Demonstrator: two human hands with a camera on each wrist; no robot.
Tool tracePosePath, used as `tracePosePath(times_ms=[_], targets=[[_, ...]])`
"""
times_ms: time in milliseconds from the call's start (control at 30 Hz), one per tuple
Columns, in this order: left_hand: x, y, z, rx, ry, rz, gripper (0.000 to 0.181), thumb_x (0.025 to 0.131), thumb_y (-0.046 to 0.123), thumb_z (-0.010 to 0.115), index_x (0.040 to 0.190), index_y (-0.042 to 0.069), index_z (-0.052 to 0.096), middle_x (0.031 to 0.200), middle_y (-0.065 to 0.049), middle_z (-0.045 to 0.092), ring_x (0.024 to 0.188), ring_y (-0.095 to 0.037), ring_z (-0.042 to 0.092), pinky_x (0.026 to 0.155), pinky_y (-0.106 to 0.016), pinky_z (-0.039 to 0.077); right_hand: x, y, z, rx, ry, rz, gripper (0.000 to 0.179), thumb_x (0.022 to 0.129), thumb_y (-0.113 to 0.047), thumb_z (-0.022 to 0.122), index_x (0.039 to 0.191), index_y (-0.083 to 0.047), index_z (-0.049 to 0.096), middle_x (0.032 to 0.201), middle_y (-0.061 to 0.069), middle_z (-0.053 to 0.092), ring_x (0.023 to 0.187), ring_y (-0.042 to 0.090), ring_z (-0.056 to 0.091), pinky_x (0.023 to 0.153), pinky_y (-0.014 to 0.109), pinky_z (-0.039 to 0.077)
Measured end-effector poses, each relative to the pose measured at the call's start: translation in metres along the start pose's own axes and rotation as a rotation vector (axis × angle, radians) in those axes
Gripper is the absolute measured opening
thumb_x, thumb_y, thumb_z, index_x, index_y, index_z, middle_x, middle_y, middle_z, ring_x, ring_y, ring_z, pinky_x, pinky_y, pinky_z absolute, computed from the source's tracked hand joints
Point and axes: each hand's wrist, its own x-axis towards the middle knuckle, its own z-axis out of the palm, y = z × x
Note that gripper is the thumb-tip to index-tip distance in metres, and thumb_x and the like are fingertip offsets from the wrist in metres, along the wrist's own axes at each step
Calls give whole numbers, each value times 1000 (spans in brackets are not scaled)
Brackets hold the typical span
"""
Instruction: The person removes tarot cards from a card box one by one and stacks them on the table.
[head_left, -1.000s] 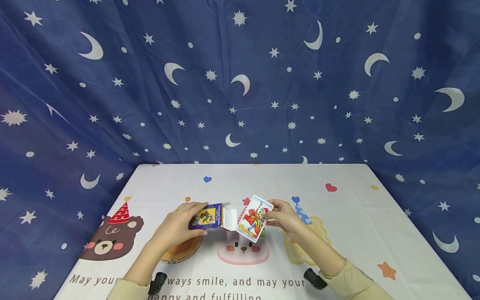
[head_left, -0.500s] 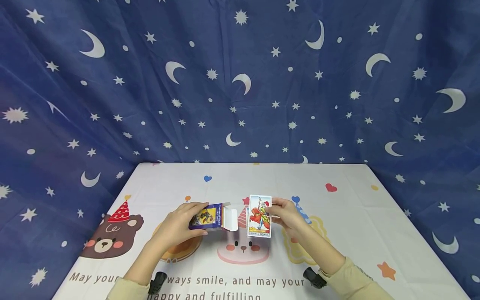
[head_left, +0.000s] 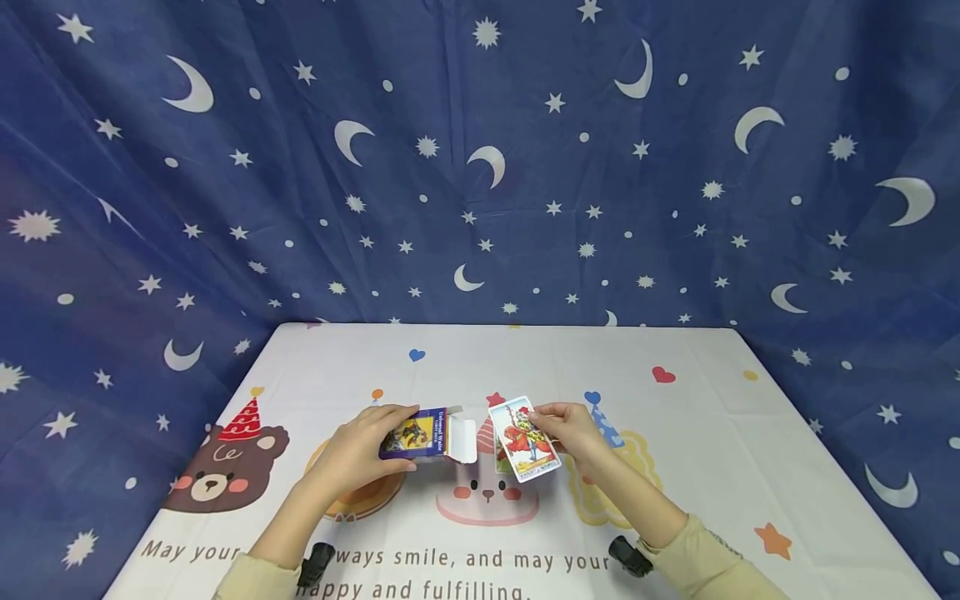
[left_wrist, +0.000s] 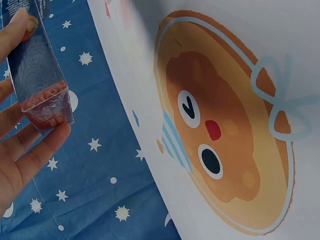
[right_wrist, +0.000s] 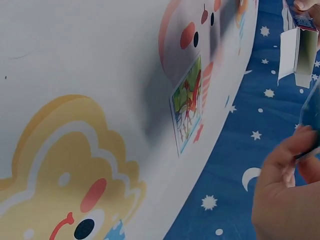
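In the head view my left hand (head_left: 362,447) grips a small purple and yellow tarot card box (head_left: 417,433) above the table, left of centre. The box's white end flap (head_left: 462,440) is folded out toward the right. In the right wrist view, the open mouth of the box (right_wrist: 305,50) shows a hollow inside. My right hand (head_left: 572,429) pinches a tarot card (head_left: 525,442) by its right edge, picture side up and slightly tilted. Beneath it, another tarot card (right_wrist: 187,105) lies face up on the table, mostly covered in the head view.
A white tablecloth (head_left: 675,467) printed with cartoon faces, hearts and lettering covers the table. Behind and at both sides hangs a dark blue curtain (head_left: 525,283) with moons and stars. Black wrist devices (head_left: 317,565) sit by both cuffs.
The card in my right hand has turned, from leaning one way through upright to leaning the other, and shifted slightly right, away from the box. My left hand and the box stay almost still.
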Motion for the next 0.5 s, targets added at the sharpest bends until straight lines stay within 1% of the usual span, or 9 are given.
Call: tracePosePath(times_ms=[133, 267, 367, 500], targets=[[1, 0, 0, -1, -1, 0, 77, 68, 42, 81, 135, 17, 52, 130, -8, 58, 120, -31, 54, 92, -52, 48, -1, 1, -1, -6, -2, 3, 26, 90, -6, 56, 112, 6, 62, 86, 5, 70, 71, 10, 61, 65, 26, 55], [1, 0, 0, -5, -3, -2, 77, 68, 42, 81, 135, 17, 52, 131, -8, 58, 120, -31, 54, 92, -53, 49, -1, 1, -2, 19, -15, 7, 33, 84, 2, 53, 117, 8, 59, 91, 8, 69, 73, 11, 61, 69, 30, 56], [1, 0, 0, -5, -5, -1, 77, 69, 42, 81, 135, 17, 52, 131, -8, 58, 120, -31, 54, 92, -53, 49, -1, 2, -3, 41, -27, 10, 36, 83, 5, 54, 119, 10, 56, 92, 8, 68, 71, 10, 62, 69, 29, 56], [1, -1, 0, -4, 1, 3, 77, 69, 42, 81, 135, 17, 52, 131, -8, 58, 120, -31, 54, 92, -52, 48, 1, 6, -5, 50, -21, 16, 32, 85, 3, 58, 116, 11, 56, 88, 7, 67, 69, 9, 62, 68, 27, 56]])
